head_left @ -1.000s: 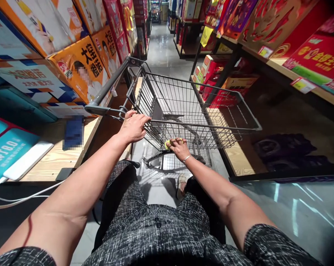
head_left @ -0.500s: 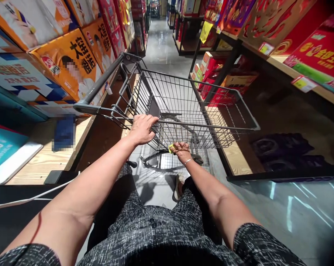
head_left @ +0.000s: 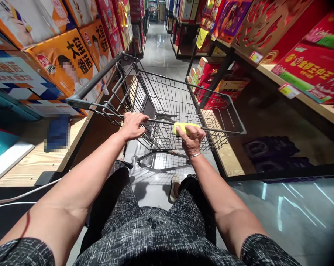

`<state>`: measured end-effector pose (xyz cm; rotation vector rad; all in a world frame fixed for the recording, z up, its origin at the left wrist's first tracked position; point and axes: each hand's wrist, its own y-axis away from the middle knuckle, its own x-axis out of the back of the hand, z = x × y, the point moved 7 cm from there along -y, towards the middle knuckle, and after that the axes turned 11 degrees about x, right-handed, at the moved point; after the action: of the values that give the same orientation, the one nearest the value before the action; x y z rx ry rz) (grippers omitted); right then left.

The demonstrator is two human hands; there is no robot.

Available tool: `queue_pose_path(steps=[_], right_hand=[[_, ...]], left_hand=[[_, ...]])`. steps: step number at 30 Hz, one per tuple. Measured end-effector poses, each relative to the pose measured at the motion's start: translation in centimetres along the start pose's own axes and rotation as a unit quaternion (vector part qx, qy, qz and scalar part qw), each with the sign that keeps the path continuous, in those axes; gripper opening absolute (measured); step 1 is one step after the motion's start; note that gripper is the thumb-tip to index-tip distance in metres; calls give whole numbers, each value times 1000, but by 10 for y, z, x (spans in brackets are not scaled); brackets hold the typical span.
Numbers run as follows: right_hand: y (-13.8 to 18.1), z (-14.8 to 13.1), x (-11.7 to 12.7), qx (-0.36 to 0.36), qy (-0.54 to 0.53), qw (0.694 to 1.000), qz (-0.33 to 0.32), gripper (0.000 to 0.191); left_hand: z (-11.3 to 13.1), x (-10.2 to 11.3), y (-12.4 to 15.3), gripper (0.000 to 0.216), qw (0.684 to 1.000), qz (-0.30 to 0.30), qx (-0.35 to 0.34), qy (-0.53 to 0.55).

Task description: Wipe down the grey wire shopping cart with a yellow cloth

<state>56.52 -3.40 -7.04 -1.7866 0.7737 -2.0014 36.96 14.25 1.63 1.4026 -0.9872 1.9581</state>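
A dark grey wire shopping cart (head_left: 169, 83) stands in front of me, its handle on the left and its basket stretching right. My left hand (head_left: 134, 125) is wrapped over the near top rail, close to the handle end. Farther right along that rail, my right hand (head_left: 193, 138) grips a yellow sponge (head_left: 180, 128), a soft block that lies against the rail. Its underside and part of its right end are covered by my fingers. No goods show in the basket.
Stacked orange cartons (head_left: 64, 62) and a wooden ledge (head_left: 23, 168) with a white cable (head_left: 23, 197) line the left. On the right are a shelf (head_left: 302, 92) with red gift boxes (head_left: 307, 68) and dark purple packs (head_left: 272, 151) below. A grey-floored aisle (head_left: 158, 44) runs ahead.
My right hand has risen from the lower side of the basket to the top rail, bringing the yellow sponge up. My left hand stays on the rail. The view has shifted slightly.
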Motion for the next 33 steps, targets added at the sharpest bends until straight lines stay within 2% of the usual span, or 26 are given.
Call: queue_pose_path(steps=[4,7,9,12,15,17,19,21,25,27,28,30,33], right_hand=[[41,-15,-46,36,-8,996,-78,39],[56,-27,-54,54,-13,993,-107,35],[42,-37,-36,71,-28,994,-73,38],[-5,-50,6,73,-40,997,4,50],[-47,-54,34,59,-33,997,22,59],[-54,-44,43,47,-22,999,9,63],[-42,-19,48,23,-2,1000,-13,64],[-14,24,55,-28,28,998,-40,65],[51,128,79,-210,80,972,-67,67],[72,156,87,-286,80,954,-52,69],[76,160,87,-307,76,948,-37,71],[72,145,80,-308,60,949,3,78],[46,87,61,-225,24,973,51,85]], left_hand=[[-4,1,0,45,1000,0,6,1],[-7,0,-2,46,1000,4,13,6],[-8,-1,-3,46,1000,5,16,8],[-8,0,-3,44,1000,9,21,8],[-8,1,-2,43,1000,9,23,9],[-8,1,0,43,1000,6,19,11],[-7,2,2,43,1000,6,15,14],[-8,2,3,43,1000,10,17,16],[-7,3,1,40,999,10,30,24],[-7,2,0,39,999,7,37,25],[-7,2,-1,38,999,7,40,25],[-7,2,-1,37,999,8,49,23],[-5,2,-1,33,997,20,72,15]])
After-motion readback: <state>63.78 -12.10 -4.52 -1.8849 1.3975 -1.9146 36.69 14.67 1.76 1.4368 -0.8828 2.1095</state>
